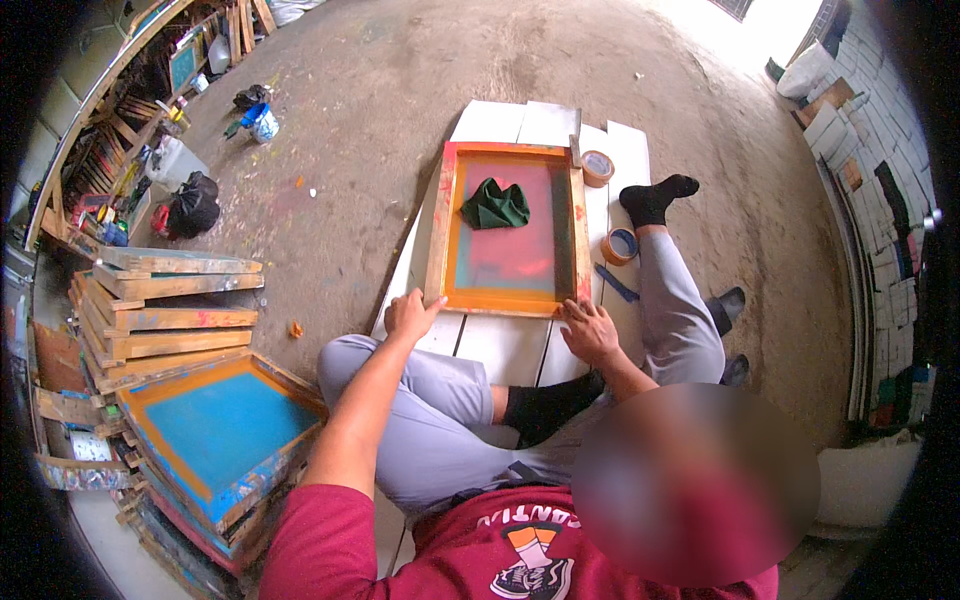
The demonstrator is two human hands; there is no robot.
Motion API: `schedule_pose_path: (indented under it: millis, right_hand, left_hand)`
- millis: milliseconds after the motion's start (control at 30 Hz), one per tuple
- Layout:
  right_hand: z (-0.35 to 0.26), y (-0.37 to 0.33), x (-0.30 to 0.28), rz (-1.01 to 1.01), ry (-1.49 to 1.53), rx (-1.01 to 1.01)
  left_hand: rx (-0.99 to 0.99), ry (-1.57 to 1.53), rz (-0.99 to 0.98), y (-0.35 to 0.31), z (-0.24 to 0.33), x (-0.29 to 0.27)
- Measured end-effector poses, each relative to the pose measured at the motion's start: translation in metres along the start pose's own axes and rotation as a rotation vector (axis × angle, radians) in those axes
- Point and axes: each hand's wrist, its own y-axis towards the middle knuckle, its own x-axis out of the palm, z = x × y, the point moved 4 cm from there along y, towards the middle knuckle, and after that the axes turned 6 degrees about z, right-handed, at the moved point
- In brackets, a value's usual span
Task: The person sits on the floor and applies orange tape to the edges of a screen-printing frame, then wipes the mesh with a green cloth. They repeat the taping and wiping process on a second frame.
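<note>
A wooden screen printing frame (437, 235) lies on white boards in front of me, with brown tape around the inner edge of its mesh. At its near left corner, my left hand (411, 316) is closed, thumb along the wood. My right hand (592, 331) grips the near right corner, fingers curled at the edge. On the mesh rests a crumpled dark green cloth (497, 205), touched by neither hand. Just right of the frame are two rolls of brown tape (597, 169), one farther off and one nearer, and a slim dark blue object (616, 283) whose kind I cannot make out.
Stacked wooden frames (185, 320) stand at my left, beside a blue-mesh screen (230, 425). Farther left are a blue-and-white bucket (262, 122) and a black bag (194, 205). My legs flank the white boards (490, 120). A white brick wall (890, 130) runs along the right.
</note>
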Motion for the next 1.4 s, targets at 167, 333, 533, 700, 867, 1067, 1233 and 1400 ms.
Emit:
schedule_pose_path:
  millis: [167, 333, 533, 700, 867, 1067, 1233, 1400]
  right_hand:
    - [0.002, 0.015, -0.004, -0.122, 0.058, 0.027]
    - [0.012, 0.088, 0.023, -0.127, 0.187, 0.208]
    - [0.025, 0.217, 0.079, 0.035, 0.339, 0.432]
    - [0.027, 0.277, 0.094, -0.053, 0.301, 0.443]
    - [0.043, 0.272, 0.076, -0.087, 0.456, 0.699]
    - [-0.005, 0.212, 0.031, -0.119, 0.582, 0.157]
    - [-0.09, 0.158, 0.058, -0.325, 0.732, -0.043]
    - [-0.103, 0.155, 0.076, -0.345, 0.632, -0.111]
  left_hand:
    - [-0.067, -0.157, -0.145, 0.01, 0.0, -0.005]
    - [-0.015, -0.294, -0.188, 0.029, -0.022, 0.026]
    - [-0.024, -0.322, -0.292, 0.033, -0.018, 0.015]
    - [-0.018, -0.326, -0.328, 0.037, -0.01, 0.004]
    - [-0.022, -0.32, -0.323, 0.038, -0.01, 0.001]
    - [-0.015, -0.25, -0.338, 0.038, -0.018, 0.013]
    - [-0.038, -0.286, -0.359, 0.037, -0.013, 0.008]
    - [-0.023, -0.391, -0.273, 0.034, -0.021, 0.024]
